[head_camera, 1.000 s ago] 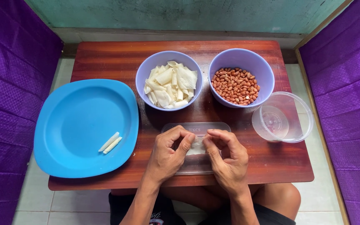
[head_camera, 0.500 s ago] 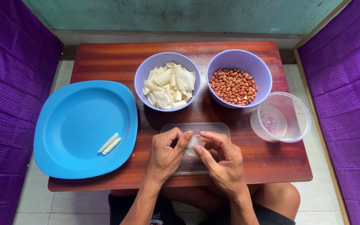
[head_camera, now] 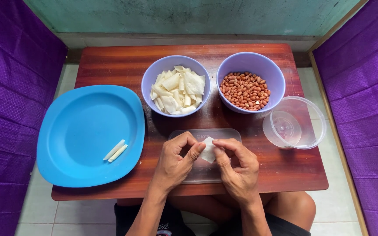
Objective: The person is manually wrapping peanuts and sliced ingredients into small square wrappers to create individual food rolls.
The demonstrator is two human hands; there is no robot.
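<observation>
White wrapper piece: pinched from both sides above clear flat lid. Left hand and right hand curled closed on it, equally near. Diamond-set, corner pointing toward wrapper bowl.

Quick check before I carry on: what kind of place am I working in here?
Likely a home food-prep corner: a small low wooden table on tiled floor, with bowls of peanuts and wrapper strips, and both hands folding a white wrapper piece.
</observation>
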